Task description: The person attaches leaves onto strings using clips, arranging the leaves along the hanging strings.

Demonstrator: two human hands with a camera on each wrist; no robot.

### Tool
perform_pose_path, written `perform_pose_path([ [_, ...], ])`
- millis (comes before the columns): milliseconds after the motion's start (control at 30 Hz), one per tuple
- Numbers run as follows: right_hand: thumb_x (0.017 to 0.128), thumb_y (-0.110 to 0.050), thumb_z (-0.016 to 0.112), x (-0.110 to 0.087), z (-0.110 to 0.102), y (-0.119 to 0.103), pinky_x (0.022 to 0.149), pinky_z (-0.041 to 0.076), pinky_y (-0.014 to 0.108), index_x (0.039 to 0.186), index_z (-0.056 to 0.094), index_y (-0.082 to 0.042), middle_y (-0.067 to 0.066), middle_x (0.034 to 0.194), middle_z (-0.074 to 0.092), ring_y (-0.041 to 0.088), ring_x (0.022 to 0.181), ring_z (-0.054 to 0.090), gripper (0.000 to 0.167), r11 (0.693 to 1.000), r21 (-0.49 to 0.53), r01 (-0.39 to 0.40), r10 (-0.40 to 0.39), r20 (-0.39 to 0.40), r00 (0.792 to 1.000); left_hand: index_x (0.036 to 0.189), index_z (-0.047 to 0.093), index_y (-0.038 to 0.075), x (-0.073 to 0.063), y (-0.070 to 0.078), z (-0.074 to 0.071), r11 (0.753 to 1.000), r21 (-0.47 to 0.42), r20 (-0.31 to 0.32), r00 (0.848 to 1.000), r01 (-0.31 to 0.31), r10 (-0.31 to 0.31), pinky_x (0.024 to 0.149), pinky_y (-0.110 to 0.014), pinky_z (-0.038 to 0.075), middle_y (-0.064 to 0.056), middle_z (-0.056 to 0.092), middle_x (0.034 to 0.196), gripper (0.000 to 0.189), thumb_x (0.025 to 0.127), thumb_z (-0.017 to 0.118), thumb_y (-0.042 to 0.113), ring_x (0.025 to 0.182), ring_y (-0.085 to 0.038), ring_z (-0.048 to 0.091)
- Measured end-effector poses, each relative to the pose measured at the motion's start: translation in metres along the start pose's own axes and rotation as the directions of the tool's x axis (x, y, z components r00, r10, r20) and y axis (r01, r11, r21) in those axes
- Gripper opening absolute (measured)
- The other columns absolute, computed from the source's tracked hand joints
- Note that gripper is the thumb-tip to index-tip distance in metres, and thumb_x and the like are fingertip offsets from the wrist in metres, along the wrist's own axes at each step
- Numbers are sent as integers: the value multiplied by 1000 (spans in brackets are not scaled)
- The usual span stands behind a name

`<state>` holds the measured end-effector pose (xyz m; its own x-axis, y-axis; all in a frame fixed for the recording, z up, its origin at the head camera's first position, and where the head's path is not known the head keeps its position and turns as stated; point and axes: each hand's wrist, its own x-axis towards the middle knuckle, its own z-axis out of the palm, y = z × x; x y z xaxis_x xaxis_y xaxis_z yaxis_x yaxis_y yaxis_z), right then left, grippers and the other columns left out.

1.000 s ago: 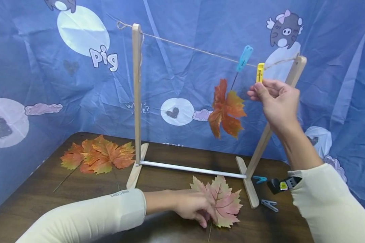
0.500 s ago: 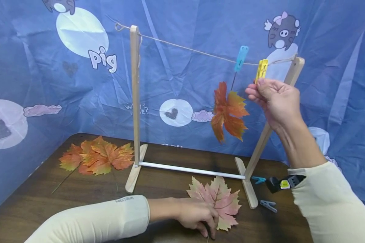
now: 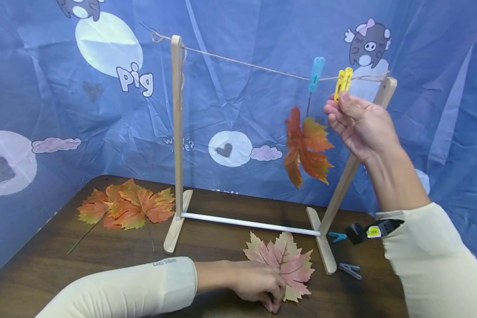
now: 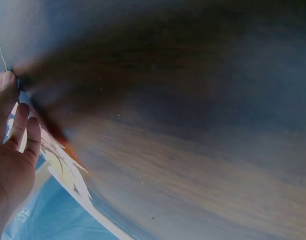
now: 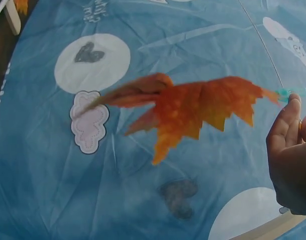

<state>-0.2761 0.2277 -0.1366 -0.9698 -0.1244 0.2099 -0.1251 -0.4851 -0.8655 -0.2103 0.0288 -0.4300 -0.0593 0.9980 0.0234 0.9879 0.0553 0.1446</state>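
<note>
My right hand pinches a yellow clothespin between thumb and fingers, up at the twine. Just left of it a light blue clothespin is on the twine, and an orange maple leaf hangs by its stem from that pin. Down on the table, my left hand partly covers a pink maple leaf. In the left wrist view its thumb and forefinger pinch the leaf's thin stem.
The twine runs between two wooden posts joined low down by a white rod. Several orange leaves lie at the table's left. Right of the stand are a blue clothespin and a grey one.
My right hand has risen slightly and turned the yellow clothespin, so both its arms show. The hanging orange leaf has swung right. My left hand has shifted a little toward the pink leaf's stem.
</note>
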Motion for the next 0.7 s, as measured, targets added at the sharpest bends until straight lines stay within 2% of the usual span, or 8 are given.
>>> perform_pose_path([
  [333,94,-9,71,14,-1,2,70,60,27,98,74,6,16,87,77,19,76,76,15,994,-112,-7,6,-7,1000,102,79,28,3,0,3,1000,3,-5,1000,-25,25,87,-1,36,22,64,99,9,94,74,30,95,13,48],
  [567,93,-8,72,21,-4,4,71,60,27,97,74,6,16,86,77,20,75,76,14,988,-150,33,-32,7,999,101,79,30,5,1,3,1000,6,-3,1000,-27,27,87,-2,36,23,63,98,8,95,73,31,95,13,49],
  [633,93,-9,73,22,-5,7,73,60,28,98,74,5,14,87,77,19,76,76,14,971,-229,71,-70,13,997,100,79,31,6,2,2,1000,12,-3,1000,-22,22,87,-2,36,23,63,98,8,95,73,31,95,13,48],
  [700,93,-11,73,23,-7,11,75,60,28,99,74,3,13,88,77,19,78,77,16,940,-321,117,-116,23,993,100,79,30,6,2,2,1000,9,-5,1000,-25,25,88,-2,35,23,63,98,8,95,73,31,95,13,48],
])
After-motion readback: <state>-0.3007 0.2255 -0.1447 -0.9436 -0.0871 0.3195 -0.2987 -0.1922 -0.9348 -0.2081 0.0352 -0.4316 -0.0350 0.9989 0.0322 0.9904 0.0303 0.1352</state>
